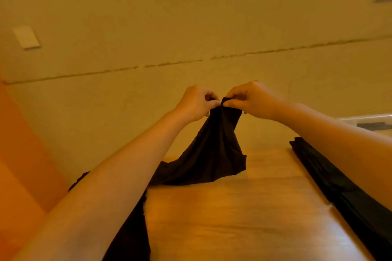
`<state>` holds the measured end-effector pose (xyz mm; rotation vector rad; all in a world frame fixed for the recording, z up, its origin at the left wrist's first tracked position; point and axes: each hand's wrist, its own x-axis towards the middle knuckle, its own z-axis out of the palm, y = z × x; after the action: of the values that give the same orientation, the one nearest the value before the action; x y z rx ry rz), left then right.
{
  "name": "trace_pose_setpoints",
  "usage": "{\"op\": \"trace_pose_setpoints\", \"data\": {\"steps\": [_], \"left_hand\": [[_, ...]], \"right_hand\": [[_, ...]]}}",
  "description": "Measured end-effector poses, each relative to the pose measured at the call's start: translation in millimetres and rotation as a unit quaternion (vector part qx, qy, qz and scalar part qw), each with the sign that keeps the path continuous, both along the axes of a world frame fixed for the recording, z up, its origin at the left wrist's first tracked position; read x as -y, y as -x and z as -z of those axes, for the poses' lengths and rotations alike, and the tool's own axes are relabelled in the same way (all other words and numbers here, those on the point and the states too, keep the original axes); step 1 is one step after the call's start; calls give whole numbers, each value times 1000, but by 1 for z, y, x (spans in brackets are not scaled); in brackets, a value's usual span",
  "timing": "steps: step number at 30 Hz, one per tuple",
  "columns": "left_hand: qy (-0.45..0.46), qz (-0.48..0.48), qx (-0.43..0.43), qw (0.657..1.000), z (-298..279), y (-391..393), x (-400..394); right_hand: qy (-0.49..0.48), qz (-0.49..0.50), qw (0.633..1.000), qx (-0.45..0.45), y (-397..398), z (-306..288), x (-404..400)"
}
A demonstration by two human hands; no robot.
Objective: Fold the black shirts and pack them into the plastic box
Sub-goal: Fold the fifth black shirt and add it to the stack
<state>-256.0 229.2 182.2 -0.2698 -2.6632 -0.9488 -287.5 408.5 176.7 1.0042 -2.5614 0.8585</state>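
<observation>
A black shirt [214, 154] hangs lifted above the far end of the wooden table [244, 207], its lower part draped on the table and trailing back under my left forearm. My left hand [196, 101] and my right hand [252, 99] pinch its top edge side by side, almost touching. A stack of folded black shirts [339, 188] lies along the table's right side, partly behind my right arm. The clear plastic box [369, 119] shows at the right edge with dark cloth inside.
A pale wall with a horizontal seam stands behind the table. Two white plates [26, 37] are fixed to the wall, one left and one at the top right. An orange surface [25, 165] fills the left side.
</observation>
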Motion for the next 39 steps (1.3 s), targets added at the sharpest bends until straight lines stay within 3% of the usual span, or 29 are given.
{"op": "trace_pose_setpoints", "data": {"steps": [6, 12, 18, 25, 28, 32, 39], "left_hand": [[-53, -51, -25, 997, -53, 75, -7], [-213, -85, -78, 970, -101, 136, 13], [-228, -158, -152, 949, -126, 177, 54], [-222, -222, -193, 930, -109, 169, 107], [-217, -204, -187, 936, -98, 154, 127], [-196, -149, -151, 957, -79, 122, 141], [-48, -119, -85, 988, -34, 45, 155]], "right_hand": [[34, 43, 998, 41, 69, -49, -27], [105, 103, 988, 48, 147, -88, -52], [188, 145, 970, 60, 197, -109, -82], [281, 200, 937, 49, 212, -101, -117], [313, 202, 926, 55, 203, -93, -131], [300, 194, 930, 84, 179, -79, -148], [238, 205, 940, 133, 107, -40, -169]]}}
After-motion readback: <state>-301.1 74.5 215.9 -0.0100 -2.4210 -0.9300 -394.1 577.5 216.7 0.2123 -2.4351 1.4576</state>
